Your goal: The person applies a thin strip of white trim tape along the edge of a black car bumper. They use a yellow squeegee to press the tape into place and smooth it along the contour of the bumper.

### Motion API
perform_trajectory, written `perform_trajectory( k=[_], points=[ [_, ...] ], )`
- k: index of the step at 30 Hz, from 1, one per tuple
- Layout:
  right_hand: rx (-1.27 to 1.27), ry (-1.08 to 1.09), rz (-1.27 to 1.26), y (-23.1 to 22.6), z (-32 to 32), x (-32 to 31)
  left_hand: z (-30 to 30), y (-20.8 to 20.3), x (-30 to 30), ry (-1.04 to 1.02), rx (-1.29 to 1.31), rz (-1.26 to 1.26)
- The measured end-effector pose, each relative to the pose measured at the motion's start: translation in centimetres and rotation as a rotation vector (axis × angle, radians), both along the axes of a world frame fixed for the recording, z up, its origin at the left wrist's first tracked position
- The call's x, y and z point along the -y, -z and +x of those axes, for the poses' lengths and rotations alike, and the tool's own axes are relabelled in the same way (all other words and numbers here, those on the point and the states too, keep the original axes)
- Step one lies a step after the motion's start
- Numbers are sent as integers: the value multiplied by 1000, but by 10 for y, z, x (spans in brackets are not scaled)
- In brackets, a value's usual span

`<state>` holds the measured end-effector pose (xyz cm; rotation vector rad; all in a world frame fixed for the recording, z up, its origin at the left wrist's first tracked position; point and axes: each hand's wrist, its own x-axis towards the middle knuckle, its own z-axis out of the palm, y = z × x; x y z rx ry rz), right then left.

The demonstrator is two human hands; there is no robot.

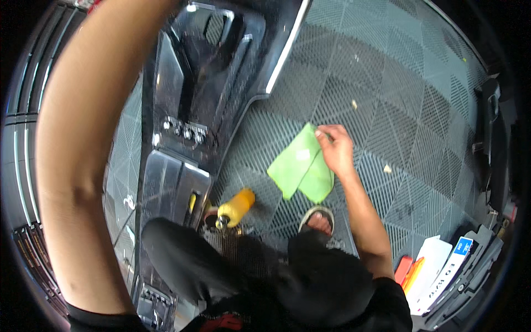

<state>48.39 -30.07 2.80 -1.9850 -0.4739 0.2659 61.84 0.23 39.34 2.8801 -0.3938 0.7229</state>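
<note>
A light green cloth (301, 166) hangs from my right hand (336, 145), whose thumb and fingers pinch its upper corner. It drapes in two flaps, with a small white label near the middle. My left forearm reaches up across the left side of the view, and the hand lies beyond the top edge. To the left of the cloth lies a glossy black car center console (204, 83) with a recessed tray and a row of shiny knobs. A yellow bottle (236, 208) with a dark cap is by the console, near my knees.
Grey slatted floor tiles (398, 116) spread under everything, with small pale scraps on them. My sandalled foot (318, 221) is just below the cloth. At the lower right are a red object (403, 269), a white-and-blue plate (451, 274) and black trim. Dark slatted panels (25, 166) line the far left.
</note>
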Motion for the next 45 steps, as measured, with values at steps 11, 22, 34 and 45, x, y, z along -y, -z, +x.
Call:
perform_trajectory(
  k=[11, 22, 34, 45],
  points=[
    [176, 223, 655, -213, 180, -178, 9, -4, -7, -19, -94, -280],
    [251, 411, 618, -223, 194, -207, 2, 1, 10, -66, 2, -276],
    [493, 270, 517, -219, 201, -192, 15, 7, 9, -117, -20, -429],
    [507, 205, 527, -218, 201, -181, 13, 8, 12, -124, 28, -379]
  ],
)
